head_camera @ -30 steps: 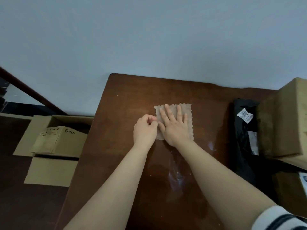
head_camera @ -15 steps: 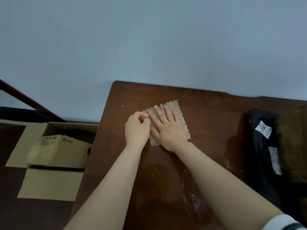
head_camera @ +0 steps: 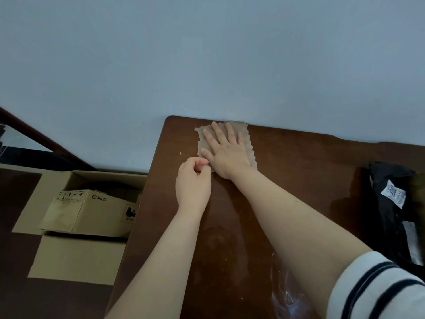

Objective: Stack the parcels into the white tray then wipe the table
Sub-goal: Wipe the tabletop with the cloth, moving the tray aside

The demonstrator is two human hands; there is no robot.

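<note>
Wiping stage, judging by the layout. Right hand [head_camera: 226, 155] lies flat with fingers spread and straight, palm pressing a thin tan wipe cloth [head_camera: 242, 127] onto the dark wooden table [head_camera: 299, 169]; nothing is curled round it. The cloth sits fully under that palm, its ragged edge showing just past the fingertips, where the table edge meets the wall. Left hand [head_camera: 194, 180] is just beside the right thumb base, fingers curled in, thumb and index at the cloth's wrist-side corner; cannot tell whether it pinches the corner or only touches it. A pale speck [head_camera: 180, 153] lies on the thumb side of the right hand, near the cloth. A shiny smear [head_camera: 282, 293] sits well back along the right forearm, below the striped sleeve [head_camera: 372, 288]. A black poly-mailer parcel [head_camera: 391, 203] is well apart on the little-finger side; no white tray in view. A PICO cardboard box [head_camera: 92, 212] is off the table past the left hand. The cloth looks light, limp and likely to bunch, so flat palm pressure suits it better than a pinch; lifting is best done by a corner. Risk: it slips over the far edge.
</note>
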